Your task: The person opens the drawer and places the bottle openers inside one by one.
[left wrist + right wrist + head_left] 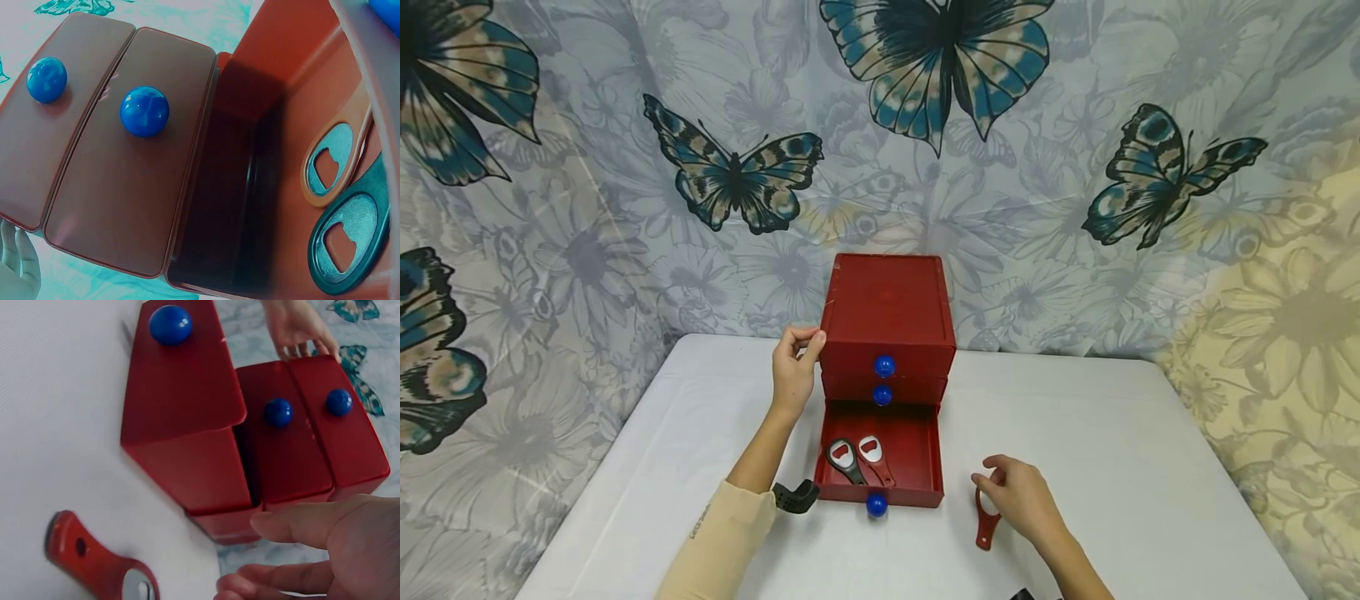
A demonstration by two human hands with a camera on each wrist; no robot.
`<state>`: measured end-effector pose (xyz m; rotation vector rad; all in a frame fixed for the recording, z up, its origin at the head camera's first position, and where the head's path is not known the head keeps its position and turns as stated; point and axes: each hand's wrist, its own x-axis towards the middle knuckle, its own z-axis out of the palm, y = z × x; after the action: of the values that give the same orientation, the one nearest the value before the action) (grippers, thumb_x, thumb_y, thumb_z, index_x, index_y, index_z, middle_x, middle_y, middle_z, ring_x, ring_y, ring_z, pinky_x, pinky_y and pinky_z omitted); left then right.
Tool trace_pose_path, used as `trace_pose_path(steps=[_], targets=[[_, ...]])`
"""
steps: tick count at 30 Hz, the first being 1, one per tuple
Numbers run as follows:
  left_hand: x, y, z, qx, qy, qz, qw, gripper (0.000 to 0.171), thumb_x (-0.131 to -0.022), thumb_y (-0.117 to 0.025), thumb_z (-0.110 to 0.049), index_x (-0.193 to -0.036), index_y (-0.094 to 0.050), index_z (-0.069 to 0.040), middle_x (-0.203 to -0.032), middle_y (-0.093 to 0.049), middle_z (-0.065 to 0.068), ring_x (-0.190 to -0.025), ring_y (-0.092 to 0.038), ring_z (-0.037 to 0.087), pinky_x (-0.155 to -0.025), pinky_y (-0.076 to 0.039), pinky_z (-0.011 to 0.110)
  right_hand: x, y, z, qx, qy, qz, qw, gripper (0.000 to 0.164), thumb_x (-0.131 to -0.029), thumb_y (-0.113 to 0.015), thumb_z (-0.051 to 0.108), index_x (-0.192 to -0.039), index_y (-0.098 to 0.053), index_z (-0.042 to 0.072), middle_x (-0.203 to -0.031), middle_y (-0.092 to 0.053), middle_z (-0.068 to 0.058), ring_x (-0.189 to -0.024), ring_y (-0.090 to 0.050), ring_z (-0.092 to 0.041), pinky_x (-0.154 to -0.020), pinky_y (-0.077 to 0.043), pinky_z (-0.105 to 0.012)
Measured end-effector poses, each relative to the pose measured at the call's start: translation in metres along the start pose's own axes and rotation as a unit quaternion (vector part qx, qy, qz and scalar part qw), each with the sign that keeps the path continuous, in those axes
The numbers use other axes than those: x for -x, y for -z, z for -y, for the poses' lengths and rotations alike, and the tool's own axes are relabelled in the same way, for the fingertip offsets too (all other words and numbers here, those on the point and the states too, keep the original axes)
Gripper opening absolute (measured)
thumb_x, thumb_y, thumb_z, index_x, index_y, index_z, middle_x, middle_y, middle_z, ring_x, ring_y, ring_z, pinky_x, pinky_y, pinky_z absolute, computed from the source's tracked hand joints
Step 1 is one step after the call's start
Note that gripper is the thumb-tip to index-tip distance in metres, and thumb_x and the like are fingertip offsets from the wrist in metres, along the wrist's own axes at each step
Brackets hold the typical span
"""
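A small red chest [887,300] of three drawers with round blue knobs stands on the table. My left hand [793,375] touches the chest's upper left side with fairly straight fingers. The bottom drawer [917,467] is pulled out. Inside it lie two bottle openers side by side, a black one [319,269] on the left and a red one [884,475] on the right. Another red bottle opener [986,533] lies on the table to the right of the drawer. Just over its ring end hovers my right hand [1022,496], fingers loosely bent and parted, holding nothing.
The chest rests on a white-covered table [1112,467], near its back edge. A cloth with butterflies and flowers [737,175] hangs close behind. The upper two drawers [325,425] are closed. A black strap [796,497] sits at my left forearm beside the open drawer.
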<state>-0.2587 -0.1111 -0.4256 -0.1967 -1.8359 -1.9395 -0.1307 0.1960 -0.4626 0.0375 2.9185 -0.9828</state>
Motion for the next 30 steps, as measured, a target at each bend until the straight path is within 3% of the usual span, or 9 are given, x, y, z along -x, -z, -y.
trace_pose_path(steps=[9,14,17,21,25,30], targets=[[0.000,0.001,0.000,0.001,0.002,-0.002,1.0000,0.023,-0.095,-0.062,-0.009,-0.105,-0.057,0.012,-0.091,-0.060,-0.012,-0.083,-0.058,0.001,-0.071,-0.052,0.016,0.003,-0.004,-0.012,0.047,-0.013,0.000,0.999,0.043,-0.086,-0.072,0.024,-0.108,-0.065,-0.012,-0.066,-0.060,-0.002,-0.062,-0.052,-0.014,-0.055,-0.044,-0.029],[0.000,0.000,0.000,0.003,0.000,-0.003,1.0000,0.023,-0.094,-0.062,-0.008,-0.104,-0.057,0.012,-0.091,-0.061,-0.012,-0.082,-0.058,0.001,-0.070,-0.052,0.015,0.004,-0.009,-0.019,0.080,-0.018,0.003,0.997,0.053,-0.081,-0.074,0.028,-0.109,-0.063,-0.016,-0.086,-0.070,-0.019,-0.079,-0.065,-0.029,-0.071,-0.054,-0.045],[0.001,0.000,0.000,0.003,0.000,-0.002,1.0000,0.023,-0.094,-0.062,-0.008,-0.104,-0.057,0.012,-0.090,-0.061,-0.012,-0.082,-0.059,0.001,-0.070,-0.052,0.015,0.005,-0.014,-0.022,0.097,-0.026,0.004,0.995,0.052,-0.076,-0.079,0.031,-0.098,-0.064,-0.013,-0.085,-0.069,-0.020,-0.076,-0.065,-0.030,-0.068,-0.053,-0.045],[0.001,0.000,0.000,-0.002,0.004,-0.002,1.0000,0.022,-0.095,-0.061,-0.007,-0.105,-0.057,0.012,-0.091,-0.061,-0.012,-0.082,-0.059,0.000,-0.070,-0.052,0.015,0.007,-0.020,-0.023,0.117,-0.031,0.002,0.993,0.048,-0.071,-0.083,0.036,-0.080,-0.059,-0.004,-0.067,-0.060,-0.008,-0.061,-0.054,-0.021,-0.056,-0.046,-0.037],[0.002,-0.001,-0.004,-0.006,0.010,-0.002,0.9999,0.019,-0.095,-0.060,-0.005,-0.105,-0.057,0.011,-0.090,-0.060,-0.013,-0.082,-0.058,-0.001,-0.070,-0.051,0.014,0.011,-0.025,-0.024,0.139,-0.026,-0.008,0.990,0.052,-0.068,-0.085,0.038,-0.080,-0.057,-0.005,-0.067,-0.058,-0.009,-0.061,-0.054,-0.022,-0.057,-0.048,-0.038],[0.007,-0.003,-0.023,-0.009,0.014,0.001,0.9999,0.016,-0.095,-0.058,-0.001,-0.102,-0.057,0.012,-0.087,-0.060,-0.013,-0.080,-0.058,-0.002,-0.070,-0.052,0.014,0.015,-0.030,-0.026,0.144,-0.022,-0.016,0.989,0.055,-0.066,-0.088,0.035,-0.085,-0.059,-0.008,-0.071,-0.056,-0.013,-0.062,-0.056,-0.025,-0.058,-0.049,-0.040]])
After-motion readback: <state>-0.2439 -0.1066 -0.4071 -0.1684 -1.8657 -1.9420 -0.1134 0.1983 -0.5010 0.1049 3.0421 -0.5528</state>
